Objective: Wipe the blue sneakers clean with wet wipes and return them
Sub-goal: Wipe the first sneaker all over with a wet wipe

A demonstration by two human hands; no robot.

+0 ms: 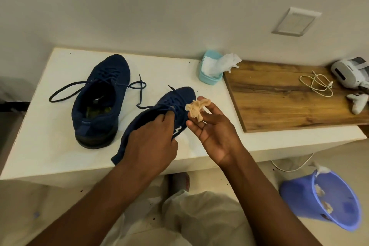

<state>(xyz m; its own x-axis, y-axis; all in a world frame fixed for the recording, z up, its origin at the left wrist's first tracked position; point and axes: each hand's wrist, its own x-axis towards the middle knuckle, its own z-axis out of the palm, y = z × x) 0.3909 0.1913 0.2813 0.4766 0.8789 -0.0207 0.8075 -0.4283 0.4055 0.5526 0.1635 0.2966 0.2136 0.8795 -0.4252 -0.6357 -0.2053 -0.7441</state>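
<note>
Head view: the left grip (pixel 151 142) (a bare hand, seen from above) is closed round the upper of one blue sneaker (pixel 175 98), fingers curled in at the laces. That shoe lies tilted at the front of the white table (pixel 50 146), toe pointing away and heel at the table's near edge; whether it rests there or is lifted I cannot tell. The right grip (pixel 215 132) is turned palm up, its fingertips pinching a crumpled, brown-stained wipe (pixel 196 109) just beside the shoe's toe. The second sneaker (pixel 101 102) stands upright to the left, well apart, its laces loose. A pale blue wipes tub (pixel 209 70) sits at the back with a white sheet sticking out. To its right a wooden board (pixel 289 102) carries a white cable (pixel 317 84), a headset (pixel 349 72) and a controller (pixel 358 102). On the floor a blue bucket (pixel 295 195) holds crumpled wipes.
</note>
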